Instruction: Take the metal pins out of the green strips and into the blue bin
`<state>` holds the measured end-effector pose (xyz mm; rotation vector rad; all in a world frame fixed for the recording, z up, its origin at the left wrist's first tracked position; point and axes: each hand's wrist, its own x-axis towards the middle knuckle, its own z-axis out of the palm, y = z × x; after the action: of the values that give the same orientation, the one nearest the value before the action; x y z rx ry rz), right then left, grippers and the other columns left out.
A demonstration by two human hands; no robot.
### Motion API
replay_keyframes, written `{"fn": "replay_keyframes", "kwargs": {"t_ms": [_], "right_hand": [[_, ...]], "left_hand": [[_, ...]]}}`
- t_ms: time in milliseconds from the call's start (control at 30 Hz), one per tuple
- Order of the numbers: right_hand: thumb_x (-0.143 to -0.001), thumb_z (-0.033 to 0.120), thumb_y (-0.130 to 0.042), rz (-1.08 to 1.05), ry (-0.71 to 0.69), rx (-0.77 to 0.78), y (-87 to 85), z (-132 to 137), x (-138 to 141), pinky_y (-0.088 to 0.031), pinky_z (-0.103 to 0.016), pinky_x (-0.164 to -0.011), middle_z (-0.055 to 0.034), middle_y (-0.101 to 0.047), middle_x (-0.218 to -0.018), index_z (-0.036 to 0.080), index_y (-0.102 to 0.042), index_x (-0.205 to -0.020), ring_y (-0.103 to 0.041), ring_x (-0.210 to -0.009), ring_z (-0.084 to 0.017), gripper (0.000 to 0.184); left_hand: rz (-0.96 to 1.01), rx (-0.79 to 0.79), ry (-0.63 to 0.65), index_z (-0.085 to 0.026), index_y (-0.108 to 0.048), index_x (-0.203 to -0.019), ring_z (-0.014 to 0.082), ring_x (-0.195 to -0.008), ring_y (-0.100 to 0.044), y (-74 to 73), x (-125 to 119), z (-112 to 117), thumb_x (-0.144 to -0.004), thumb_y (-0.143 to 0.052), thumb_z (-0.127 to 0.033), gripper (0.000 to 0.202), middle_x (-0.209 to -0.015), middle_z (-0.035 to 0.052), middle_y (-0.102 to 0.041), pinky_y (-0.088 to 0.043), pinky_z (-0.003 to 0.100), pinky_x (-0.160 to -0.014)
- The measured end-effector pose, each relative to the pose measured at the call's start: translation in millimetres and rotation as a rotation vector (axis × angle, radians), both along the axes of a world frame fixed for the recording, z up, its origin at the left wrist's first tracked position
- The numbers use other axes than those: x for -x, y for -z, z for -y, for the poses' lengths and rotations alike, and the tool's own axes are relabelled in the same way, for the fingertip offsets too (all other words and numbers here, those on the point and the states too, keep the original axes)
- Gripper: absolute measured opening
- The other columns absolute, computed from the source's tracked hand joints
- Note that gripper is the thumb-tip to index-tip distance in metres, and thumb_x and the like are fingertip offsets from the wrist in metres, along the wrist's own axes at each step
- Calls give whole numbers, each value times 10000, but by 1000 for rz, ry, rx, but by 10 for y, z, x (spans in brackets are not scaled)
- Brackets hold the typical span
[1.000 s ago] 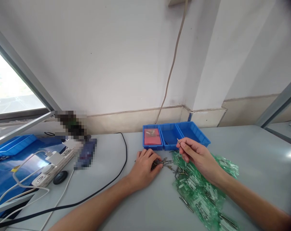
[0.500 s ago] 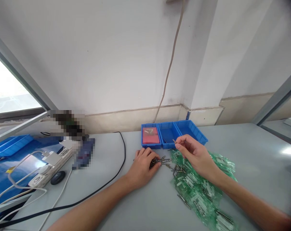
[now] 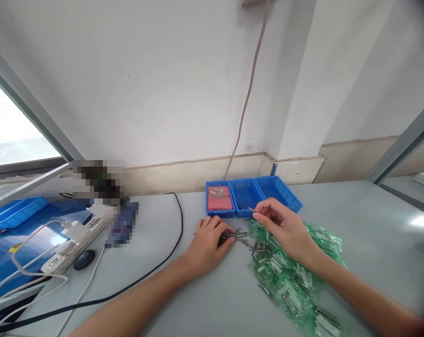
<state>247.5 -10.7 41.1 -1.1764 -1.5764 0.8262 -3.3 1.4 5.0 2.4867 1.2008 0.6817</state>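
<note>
My right hand (image 3: 284, 229) pinches one small slim metal pin (image 3: 251, 209) between thumb and fingertips, just in front of the middle blue bin (image 3: 247, 189). On the table, my left hand (image 3: 207, 245) is curled around a pile of similar metal pins (image 3: 237, 235), partly hiding them. A few loose pins (image 3: 261, 247) lie between the hands. Under and beside my right forearm are green plastic bags (image 3: 289, 288) with more metal pieces showing through. A couple of pins lie inside the middle bin.
Beside the middle bin stand a left blue bin with a red card (image 3: 219, 200) and a right blue bin (image 3: 277, 187). A black cable (image 3: 177, 243) crosses the table on the left, near a black mouse (image 3: 84, 259) and a power strip (image 3: 75, 243).
My right hand has shifted slightly left and down with the pin, which now tilts a little differently. My left hand stays put around the pile.
</note>
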Motion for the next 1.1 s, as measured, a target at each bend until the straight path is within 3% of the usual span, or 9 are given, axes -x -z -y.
{"fn": "replay_keyframes", "kwargs": {"t_ms": [233,533,1100], "right_hand": [[-1015,533,-641,-44,8,66,-7,-11,1,-397,-310,-587,29,-525,-738,272,-628,-975,-476,-630,-169,264],[-990,616,-642,-187,25,141,-2,-51,-17,-354,-300,-547,-8,-654,-854,246,-663,-1023,-491,-583,-133,372],[-1022,605,-610,-208,14,107,37,-85,-31,-349,-294,-537,-5,-652,-852,235,-677,-1027,-484,-567,-116,376]], "left_hand": [[-7,14,-4,-253,-669,-1115,257,-1099,-565,-16,-7,1,-1044,-659,-286,79,-1143,29,-660,-379,418,-937],[-9,13,1,-251,-667,-1113,257,-1095,-566,-19,-1,3,-1041,-665,-284,79,-1150,28,-659,-379,421,-935],[-17,-11,1,-255,-664,-1123,257,-1094,-577,5,-3,-9,-1051,-650,-305,89,-1138,32,-658,-390,426,-941]]}}
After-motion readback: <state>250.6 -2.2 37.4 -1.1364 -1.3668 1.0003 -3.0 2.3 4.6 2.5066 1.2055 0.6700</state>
